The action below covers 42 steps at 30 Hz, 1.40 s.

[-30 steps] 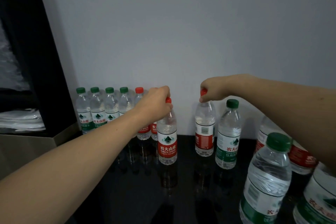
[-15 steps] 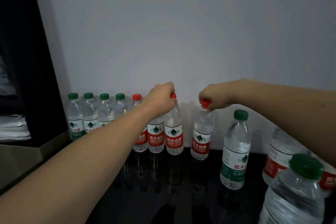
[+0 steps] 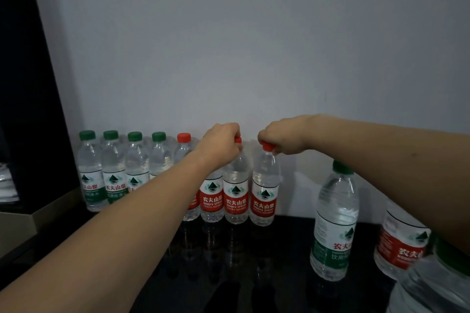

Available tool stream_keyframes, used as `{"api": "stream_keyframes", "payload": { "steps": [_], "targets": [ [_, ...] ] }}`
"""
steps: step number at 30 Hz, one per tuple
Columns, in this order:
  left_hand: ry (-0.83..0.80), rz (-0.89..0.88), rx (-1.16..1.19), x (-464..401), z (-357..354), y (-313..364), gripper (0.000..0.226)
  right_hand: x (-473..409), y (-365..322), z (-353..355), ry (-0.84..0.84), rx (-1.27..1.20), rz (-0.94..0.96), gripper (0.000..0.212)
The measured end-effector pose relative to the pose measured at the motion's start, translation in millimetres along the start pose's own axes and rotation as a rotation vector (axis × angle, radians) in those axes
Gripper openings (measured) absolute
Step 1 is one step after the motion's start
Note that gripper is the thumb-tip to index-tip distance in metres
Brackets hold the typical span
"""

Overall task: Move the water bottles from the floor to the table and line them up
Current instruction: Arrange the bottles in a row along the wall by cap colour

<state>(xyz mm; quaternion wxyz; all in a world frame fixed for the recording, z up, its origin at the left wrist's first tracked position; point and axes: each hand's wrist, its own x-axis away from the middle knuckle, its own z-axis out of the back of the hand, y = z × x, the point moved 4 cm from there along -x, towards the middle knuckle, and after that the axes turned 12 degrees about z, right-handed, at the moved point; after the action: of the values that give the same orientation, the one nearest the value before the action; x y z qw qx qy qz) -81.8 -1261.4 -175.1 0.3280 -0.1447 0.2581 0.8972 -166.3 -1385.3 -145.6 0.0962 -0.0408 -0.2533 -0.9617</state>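
Both hands are up at the back of the table point(image 3: 287, 262), each clamped on a bottle top. Left hand point(image 3: 220, 142) reaches in over the row, fingers curled round the red cap of a red-label bottle point(image 3: 236, 198); right hand point(image 3: 281, 138) pinches the red cap of the next red-label bottle along point(image 3: 264, 195), which stands just beside it at the right-hand end of the row. Both bottles look upright, bases on the glossy black top, close against the pale wall point(image 3: 229, 46).

That row runs along the wall: four green-capped bottles point(image 3: 122, 173) on the left, then the red-capped ones point(image 3: 183, 146), standing shoulder to shoulder. Part of it is hidden behind the left forearm.

Well apart to the right and nearer the front stands a lone green-label bottle point(image 3: 334, 221), upright. Beside it, under the right forearm, is another red-label bottle point(image 3: 399, 246), and at the bottom right corner a blurred bottle point(image 3: 432, 287) sits very close to the camera.

Off to the left stands a dark upright panel point(image 3: 28, 109).
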Motion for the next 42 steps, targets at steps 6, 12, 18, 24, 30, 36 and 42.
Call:
{"api": "stream_keyframes", "payload": {
  "steps": [6,12,18,24,30,36,42],
  "targets": [
    [-0.026,0.016,-0.053,-7,-2,5,0.015,-9,2,-1,0.018,-0.011,-0.008,0.024],
    [-0.001,0.029,-0.007,-6,-6,2,0.016,-19,0,3,0.028,0.006,-0.027,0.022],
    [0.011,0.041,-0.033,-9,-8,3,0.016,-19,-1,2,0.021,0.048,-0.042,0.017],
    [0.001,0.082,-0.121,-8,9,15,0.020,1,-10,16,-0.007,0.088,-0.096,0.037],
    [0.192,0.024,-0.029,29,72,30,0.024,90,-9,59,0.021,0.060,-0.167,0.051],
    [0.130,-0.036,0.018,113,129,71,0.039,219,-36,98,0.069,0.007,-0.248,0.046],
    [-0.007,-0.096,0.018,196,153,121,0.043,326,-78,101,0.058,-0.077,-0.305,0.039]
  ]
}}
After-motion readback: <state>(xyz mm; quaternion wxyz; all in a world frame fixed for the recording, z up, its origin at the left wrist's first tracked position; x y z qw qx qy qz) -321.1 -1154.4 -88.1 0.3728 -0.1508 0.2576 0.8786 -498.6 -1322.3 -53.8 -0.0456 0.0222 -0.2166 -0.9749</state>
